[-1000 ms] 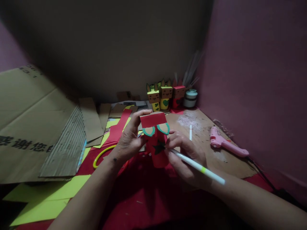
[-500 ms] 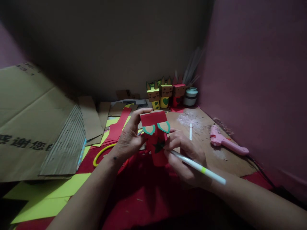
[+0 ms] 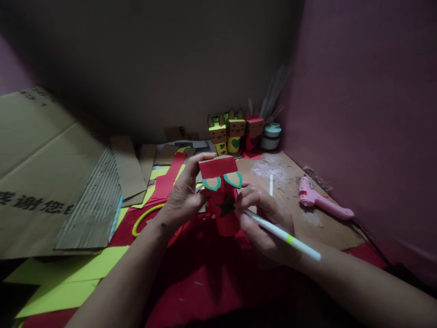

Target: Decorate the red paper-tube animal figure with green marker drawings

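Observation:
My left hand (image 3: 191, 187) grips a red paper figure (image 3: 227, 225) from its left side, fingers over the top and thumb along the side. Two tan ear shapes with green edges (image 3: 233, 180) show below its flat red top, and a dark green cut-out (image 3: 226, 207) sits on its red tube body. Closed round a white marker (image 3: 273, 230) with a yellow-green band, my right hand (image 3: 262, 223) is at the figure's right side. The marker's tip end is close to the dark cut-out; whether it touches is hidden by my fingers.
Three finished-looking box-headed figures (image 3: 235, 132) stand at the back beside a pale lidded jar (image 3: 271, 137). A pink glue gun (image 3: 321, 200) lies on the brown board (image 3: 327, 230) at right, near a white cap (image 3: 271, 184). Cardboard (image 3: 34, 182) and yellow paper (image 3: 68, 278) are at left, with yellow-handled scissors (image 3: 138, 223).
Almost nothing differs. The marker and my right fingers have shifted very slightly at the dark cut-out; my left hand keeps its hold on the figure.

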